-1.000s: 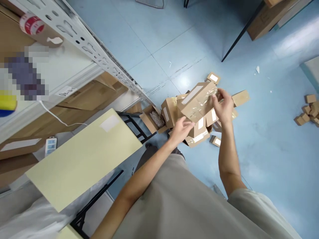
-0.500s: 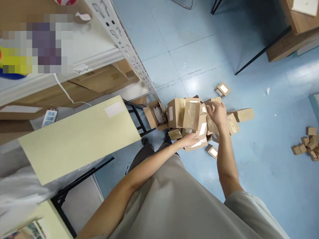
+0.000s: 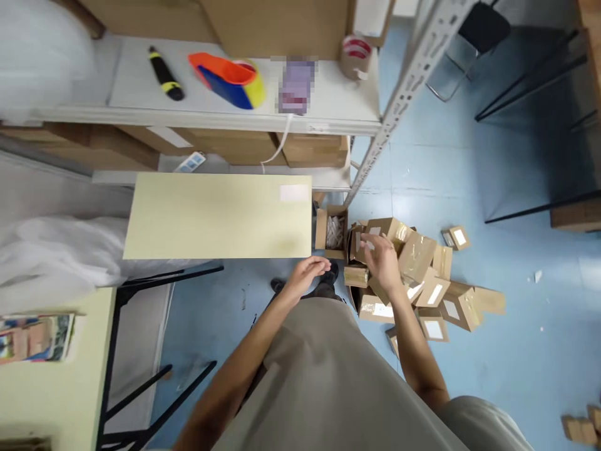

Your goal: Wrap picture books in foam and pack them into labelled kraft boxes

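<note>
Brown cardboard boxes [image 3: 425, 275], most of them taped and carrying white labels, lay in a loose heap on the blue floor [image 3: 493, 376] right in front of the person's feet. The right hand [image 3: 382, 260] was down on the near side of that heap, fingers spread over a labelled box [image 3: 364, 241] at its top edge. I could not tell whether it actually gripped the box or only rested on it. The left hand [image 3: 307, 272] hung just beside the heap on the person's left, loosely open and holding nothing, well apart from the other hand. Touching the heap on that same side stood an open carton [image 3: 332, 232] with pale packets inside. A single small box [image 3: 456, 237] sat a little clear of the heap on its far side. Beyond the carton, further from the heap, was a pale yellow tabletop [image 3: 211, 216]. Behind that stood a white shelf [image 3: 141, 94] bearing an orange, blue and yellow tape dispenser [image 3: 230, 78], a black and yellow knife [image 3: 164, 81] and a tape roll [image 3: 355, 56].
</note>
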### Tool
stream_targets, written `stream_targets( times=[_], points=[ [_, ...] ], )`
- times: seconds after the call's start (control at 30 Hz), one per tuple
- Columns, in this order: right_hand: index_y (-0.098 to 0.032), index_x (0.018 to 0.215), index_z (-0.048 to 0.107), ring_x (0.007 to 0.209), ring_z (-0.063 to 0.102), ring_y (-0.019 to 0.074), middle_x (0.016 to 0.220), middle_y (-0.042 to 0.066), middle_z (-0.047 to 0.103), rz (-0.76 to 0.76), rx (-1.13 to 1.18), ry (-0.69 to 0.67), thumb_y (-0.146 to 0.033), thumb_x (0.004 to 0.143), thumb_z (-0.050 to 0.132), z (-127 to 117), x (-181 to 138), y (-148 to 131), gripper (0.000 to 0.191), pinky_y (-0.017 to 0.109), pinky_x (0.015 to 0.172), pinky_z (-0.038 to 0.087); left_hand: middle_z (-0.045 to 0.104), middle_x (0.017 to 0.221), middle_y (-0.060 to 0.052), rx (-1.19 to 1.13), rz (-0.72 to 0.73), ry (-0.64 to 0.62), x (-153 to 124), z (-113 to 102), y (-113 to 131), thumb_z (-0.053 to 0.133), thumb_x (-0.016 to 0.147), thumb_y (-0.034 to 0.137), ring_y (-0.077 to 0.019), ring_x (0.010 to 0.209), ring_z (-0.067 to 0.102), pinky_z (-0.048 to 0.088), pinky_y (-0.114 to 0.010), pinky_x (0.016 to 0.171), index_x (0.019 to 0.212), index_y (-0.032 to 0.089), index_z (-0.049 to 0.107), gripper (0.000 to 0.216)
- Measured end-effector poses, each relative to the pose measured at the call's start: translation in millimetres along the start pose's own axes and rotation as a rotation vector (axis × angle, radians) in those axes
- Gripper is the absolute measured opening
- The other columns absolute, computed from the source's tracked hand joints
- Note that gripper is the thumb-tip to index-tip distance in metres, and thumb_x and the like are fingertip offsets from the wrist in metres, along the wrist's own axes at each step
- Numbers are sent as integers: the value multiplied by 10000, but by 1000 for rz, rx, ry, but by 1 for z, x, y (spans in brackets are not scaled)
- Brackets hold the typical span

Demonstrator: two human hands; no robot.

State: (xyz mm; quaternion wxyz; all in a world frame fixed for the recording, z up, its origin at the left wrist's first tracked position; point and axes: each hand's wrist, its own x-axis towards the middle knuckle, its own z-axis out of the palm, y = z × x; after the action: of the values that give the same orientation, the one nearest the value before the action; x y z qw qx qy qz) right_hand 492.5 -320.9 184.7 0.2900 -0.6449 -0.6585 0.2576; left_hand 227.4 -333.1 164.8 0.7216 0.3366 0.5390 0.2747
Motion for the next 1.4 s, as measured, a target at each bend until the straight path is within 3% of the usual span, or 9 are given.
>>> stream_targets(
  times=[0.17,0.33,0.6,0.73,1.03,1.23,1.4],
  points=[
    [-264,1228,808,1237,798,347,1271,122,855,-153,53,-109,-451,1129,576,76,17,-107,313,659,1307,460,844,1100,-121,-164,127,197,-52,-96,11,897,808,711,-319,1154,801,606,-504,1125,1003,224,791,534],
    [-288,1233,814,1245,801,339,1270,110,858,-295,65,-183,-454,1132,590,159,17,-217,297,676,1310,464,833,1073,-107,-276,249,347,-122,-198,11,870,840,721,-323,1160,791,606,-498,1132,945,243,768,501],
    [-316,1249,816,1240,805,329,1286,94,855,-568,121,-436,-462,1132,602,289,3,-373,284,713,1319,446,837,1080,-102,-489,398,712,-239,-348,-21,858,868,617,-312,1124,792,603,-518,1136,965,243,785,393],
    [-321,1238,819,1224,810,321,1277,79,858,-694,128,-582,-444,1128,614,346,-1,-432,264,694,1315,462,829,1057,-101,-647,458,924,-284,-396,-53,861,847,570,-301,1083,793,604,-536,1133,929,241,772,350],
    [-305,1222,819,1200,809,311,1261,74,862,-885,171,-855,-462,1132,589,479,-2,-535,292,643,1316,472,810,1076,-105,-821,376,1330,-357,-468,-108,848,853,578,-312,1144,787,609,-527,1124,917,237,729,367],
    [-305,1218,823,1210,799,309,1257,73,862,-956,210,-1024,-478,1143,575,566,-11,-605,311,595,1302,493,807,1092,-113,-822,364,1479,-389,-540,-111,862,819,517,-325,1157,783,611,-531,1123,959,235,779,326],
    [-278,1221,832,1242,790,311,1251,86,862,-975,193,-1189,-466,1133,595,636,-7,-659,315,563,1286,515,810,1071,-105,-875,344,1533,-392,-613,-103,876,781,509,-310,1127,794,607,-511,1113,956,222,780,350]
  ],
)
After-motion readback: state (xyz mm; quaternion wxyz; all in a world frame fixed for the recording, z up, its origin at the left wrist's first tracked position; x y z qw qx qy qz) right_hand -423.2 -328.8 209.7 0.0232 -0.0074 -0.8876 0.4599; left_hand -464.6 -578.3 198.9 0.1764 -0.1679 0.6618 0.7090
